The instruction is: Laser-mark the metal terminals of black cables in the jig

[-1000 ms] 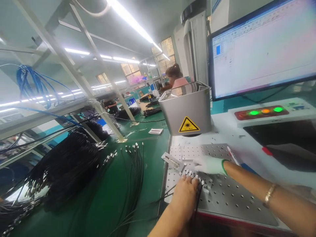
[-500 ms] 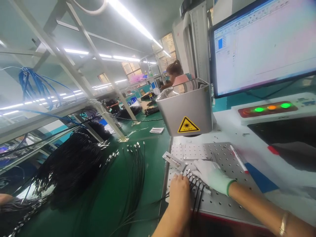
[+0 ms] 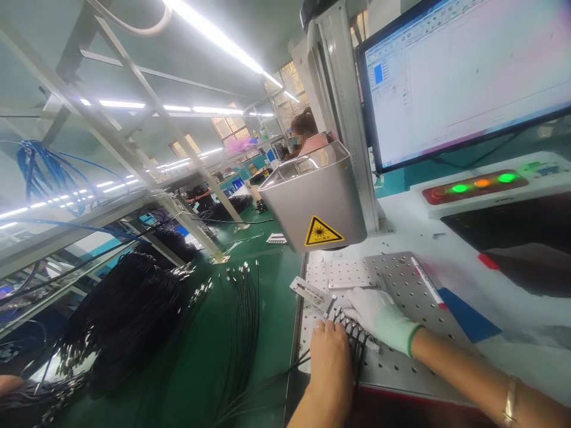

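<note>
My bare left hand (image 3: 330,353) is closed, its fingers curled at the left end of a row of silver cable connectors (image 3: 350,324). A black cable (image 3: 303,358) runs out from under it to the left. My right hand (image 3: 381,312), in a white and green glove, lies over the row from the other side. Its fingers are drawn together at the connectors; what is between the fingertips is hidden. The connectors sit side by side in a metal fixture (image 3: 372,345), with black cables (image 3: 358,356) hanging toward me. A slotted metal plate (image 3: 308,293) adjoins it.
Above the perforated plate (image 3: 401,279) hangs a machine head (image 3: 314,199) with a laser warning label. A marker (image 3: 428,282) lies on the plate. Cable bundles (image 3: 129,309) cover the green table (image 3: 196,368). A monitor (image 3: 468,83) stands right; a person (image 3: 312,139) sits beyond.
My view has shifted slightly, so the machine head and monitor appear further left. Both hands stay at the connector row, the left one's fingers slightly moved.
</note>
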The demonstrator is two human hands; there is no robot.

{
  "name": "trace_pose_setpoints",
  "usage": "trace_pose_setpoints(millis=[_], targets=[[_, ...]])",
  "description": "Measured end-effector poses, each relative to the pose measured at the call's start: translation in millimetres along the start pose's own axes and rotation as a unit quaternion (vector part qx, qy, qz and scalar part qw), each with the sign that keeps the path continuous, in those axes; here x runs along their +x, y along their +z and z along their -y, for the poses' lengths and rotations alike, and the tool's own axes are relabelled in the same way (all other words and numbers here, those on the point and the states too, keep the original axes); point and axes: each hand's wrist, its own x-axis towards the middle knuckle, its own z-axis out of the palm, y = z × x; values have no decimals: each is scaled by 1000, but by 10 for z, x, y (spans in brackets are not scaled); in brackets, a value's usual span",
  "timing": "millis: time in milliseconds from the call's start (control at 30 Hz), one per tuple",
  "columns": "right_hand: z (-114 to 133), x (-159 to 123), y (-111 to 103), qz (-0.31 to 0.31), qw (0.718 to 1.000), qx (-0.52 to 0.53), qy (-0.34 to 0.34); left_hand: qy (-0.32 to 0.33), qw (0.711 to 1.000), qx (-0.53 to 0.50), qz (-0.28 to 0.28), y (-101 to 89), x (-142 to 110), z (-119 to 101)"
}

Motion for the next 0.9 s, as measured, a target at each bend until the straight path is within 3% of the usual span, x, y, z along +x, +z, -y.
trace_pose_setpoints(millis=[167, 300, 467, 600, 667, 767, 900], targets=[[-2, 2, -10, -3, 1000, -4, -2, 6, 999, -11, -51, 194, 34, 54], [-22, 26, 37, -16, 1000, -3, -5, 85, 992, 18, -89, 376, 33, 132], [9, 41, 34, -13, 1000, 6, 19, 140, 988, 55, -32, 287, 21, 85], [72, 81, 66, -30, 999, 13, 43, 147, 988, 4, -51, 194, 2, 131], [89, 98, 100, -33, 999, 1, 40, 120, 988, -39, -85, 183, -10, 206], [91, 103, 129, -21, 999, -16, 35, 12, 988, -78, -129, 157, -18, 330], [75, 92, 125, -16, 999, -16, 37, -32, 991, -112, -66, 85, 6, 389]])
